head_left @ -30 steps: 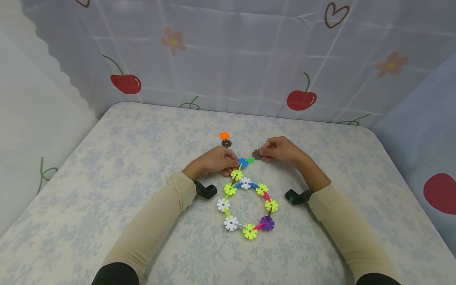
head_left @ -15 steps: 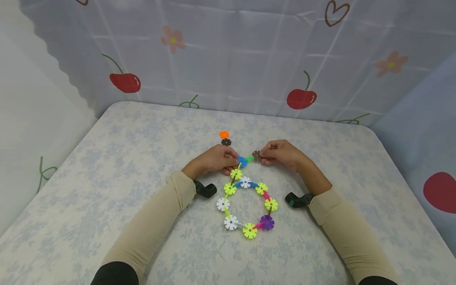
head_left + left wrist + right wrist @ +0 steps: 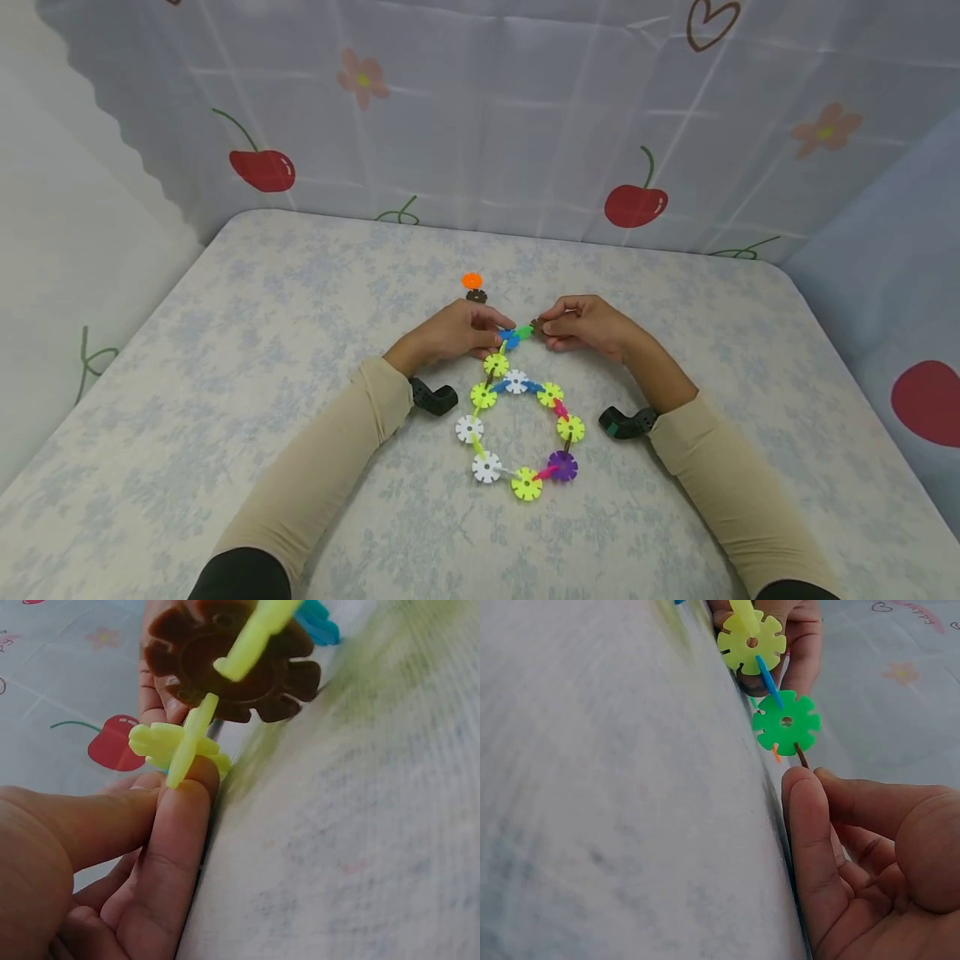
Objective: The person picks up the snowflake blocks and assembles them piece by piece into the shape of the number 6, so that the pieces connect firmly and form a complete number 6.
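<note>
A chain of notched flower-shaped plastic discs rises from a ring of yellow, white, purple and other discs. Near the chain's far end my left hand pinches a blue disc, partly covered by the fingers. A green disc slots onto that blue one. Between thumb and index finger, my right hand holds a brown disc. In the right wrist view this brown disc stands edge-on at a notch of the green disc; how deep it sits is unclear.
Beyond the left hand lie a loose orange disc and a dark brown disc. The table has a pale patterned cover. A printed curtain hangs along its far edge.
The right hand has shifted slightly left, and its brown disc has turned more edge-on against the green disc. The left fingers have reached further over the blue disc, which has tilted.
</note>
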Available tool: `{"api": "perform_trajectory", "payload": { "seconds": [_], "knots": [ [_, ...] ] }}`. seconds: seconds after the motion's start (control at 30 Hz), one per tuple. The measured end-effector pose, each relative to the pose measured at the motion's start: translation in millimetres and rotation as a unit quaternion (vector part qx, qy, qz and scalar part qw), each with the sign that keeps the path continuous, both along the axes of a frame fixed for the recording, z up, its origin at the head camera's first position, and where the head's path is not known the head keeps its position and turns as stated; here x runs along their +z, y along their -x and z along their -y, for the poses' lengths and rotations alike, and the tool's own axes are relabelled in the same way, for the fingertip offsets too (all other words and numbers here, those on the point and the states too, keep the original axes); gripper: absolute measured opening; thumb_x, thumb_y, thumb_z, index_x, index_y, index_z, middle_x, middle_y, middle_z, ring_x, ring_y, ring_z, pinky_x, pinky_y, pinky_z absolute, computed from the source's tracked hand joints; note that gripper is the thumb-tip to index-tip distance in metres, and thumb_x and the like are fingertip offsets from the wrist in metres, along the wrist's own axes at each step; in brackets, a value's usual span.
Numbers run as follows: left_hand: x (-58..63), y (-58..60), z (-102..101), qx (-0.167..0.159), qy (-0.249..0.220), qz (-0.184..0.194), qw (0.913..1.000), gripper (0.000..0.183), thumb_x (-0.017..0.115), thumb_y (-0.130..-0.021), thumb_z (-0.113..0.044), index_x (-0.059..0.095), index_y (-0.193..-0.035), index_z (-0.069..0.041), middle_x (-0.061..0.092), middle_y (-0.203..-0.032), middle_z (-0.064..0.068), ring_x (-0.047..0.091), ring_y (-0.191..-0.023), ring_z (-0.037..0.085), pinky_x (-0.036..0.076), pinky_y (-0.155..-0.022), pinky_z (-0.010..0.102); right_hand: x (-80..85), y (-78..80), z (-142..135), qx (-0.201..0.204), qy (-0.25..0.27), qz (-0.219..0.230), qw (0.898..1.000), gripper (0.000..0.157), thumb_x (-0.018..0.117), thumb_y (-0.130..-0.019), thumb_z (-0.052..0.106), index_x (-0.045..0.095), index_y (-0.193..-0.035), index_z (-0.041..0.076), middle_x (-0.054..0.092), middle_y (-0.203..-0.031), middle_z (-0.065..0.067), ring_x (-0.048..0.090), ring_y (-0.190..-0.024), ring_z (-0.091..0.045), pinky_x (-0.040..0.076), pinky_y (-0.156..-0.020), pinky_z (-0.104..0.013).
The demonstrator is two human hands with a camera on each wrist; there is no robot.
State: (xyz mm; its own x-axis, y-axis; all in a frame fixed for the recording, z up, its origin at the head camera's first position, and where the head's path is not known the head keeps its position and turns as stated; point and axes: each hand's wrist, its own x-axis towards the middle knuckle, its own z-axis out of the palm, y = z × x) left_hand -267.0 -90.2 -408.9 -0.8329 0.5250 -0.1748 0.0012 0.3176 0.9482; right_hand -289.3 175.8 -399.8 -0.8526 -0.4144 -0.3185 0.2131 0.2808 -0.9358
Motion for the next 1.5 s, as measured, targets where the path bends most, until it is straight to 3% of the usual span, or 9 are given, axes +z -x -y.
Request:
{"api": "perform_trajectory", "payload": {
  "seconds": [0.27, 0.57, 1.33, 1.5],
  "knots": [
    [-0.8, -1.4, -2.1, 0.02, -0.014, 0.023, 0.9995, 0.031, 0.063, -0.1, -0.001, 0.067, -0.131, -0.002, 0.071, -0.105, 0.012, 0.068, -0.083, 0.016, 0.058, -0.077, 0.029, -4.1, -1.8, 3.9, 0.004, 0.006, -0.021, 1.0, 0.02, 0.067, -0.096, -0.001, 0.063, -0.114, -0.009, 0.073, -0.099, -0.011, 0.071, -0.078, -0.016, 0.059, -0.073, -0.03],
    [2.4, -1.1, -2.2, 0.025, -0.016, 0.037, 0.9989, 0.031, 0.064, -0.099, 0.0, 0.069, -0.13, -0.003, 0.071, -0.104, 0.013, 0.068, -0.082, 0.017, 0.058, -0.077, 0.029, -2.7, -1.3, 5.4, 0.007, 0.007, -0.04, 0.999, 0.022, 0.065, -0.097, -0.003, 0.062, -0.117, -0.012, 0.072, -0.095, -0.008, 0.07, -0.078, -0.014, 0.059, -0.074, -0.028],
    [1.6, 1.2, -0.7, 0.001, -0.003, 0.042, 0.9991, 0.031, 0.063, -0.1, -0.002, 0.069, -0.13, -0.007, 0.069, -0.104, 0.013, 0.068, -0.085, 0.02, 0.058, -0.079, 0.031, -1.5, -4.2, 10.6, 0.013, -0.015, -0.056, 0.998, 0.022, 0.067, -0.096, -0.002, 0.065, -0.116, -0.012, 0.073, -0.1, -0.01, 0.07, -0.079, -0.015, 0.059, -0.075, -0.029],
    [0.0, 2.4, 3.4, -0.017, 0.0, 0.023, 0.9996, 0.027, 0.061, -0.101, -0.003, 0.068, -0.127, -0.006, 0.067, -0.101, 0.014, 0.067, -0.084, 0.022, 0.058, -0.079, 0.032, -1.9, -4.7, 12.3, 0.02, -0.009, -0.05, 0.998, 0.022, 0.068, -0.096, 0.0, 0.065, -0.116, -0.009, 0.072, -0.103, -0.012, 0.07, -0.082, -0.018, 0.059, -0.077, -0.032]
  ]
}}
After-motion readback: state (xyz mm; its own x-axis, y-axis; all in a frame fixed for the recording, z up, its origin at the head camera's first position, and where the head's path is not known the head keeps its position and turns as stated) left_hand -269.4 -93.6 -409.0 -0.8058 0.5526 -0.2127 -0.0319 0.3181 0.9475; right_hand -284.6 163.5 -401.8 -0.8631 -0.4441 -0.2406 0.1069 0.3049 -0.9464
